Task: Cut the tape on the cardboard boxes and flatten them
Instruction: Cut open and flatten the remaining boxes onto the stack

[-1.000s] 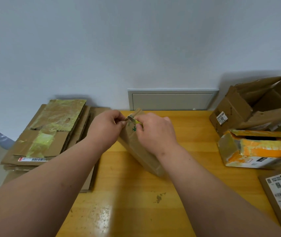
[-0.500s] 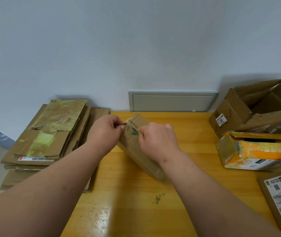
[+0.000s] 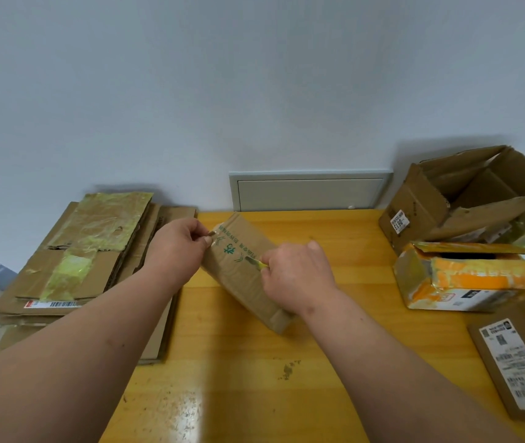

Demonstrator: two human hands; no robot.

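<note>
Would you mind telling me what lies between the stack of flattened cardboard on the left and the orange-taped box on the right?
In the head view, the small brown box lies there on the table, held by both hands.

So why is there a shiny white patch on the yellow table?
Head view: that's glare, light bouncing off the glossy yellow wooden table near the bottom edge; the open brown cardboard box casts a soft shadow on the pale wall behind it.

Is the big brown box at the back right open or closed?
Open. The big brown box has its top flaps spread apart, and its dark inside shows.
</note>
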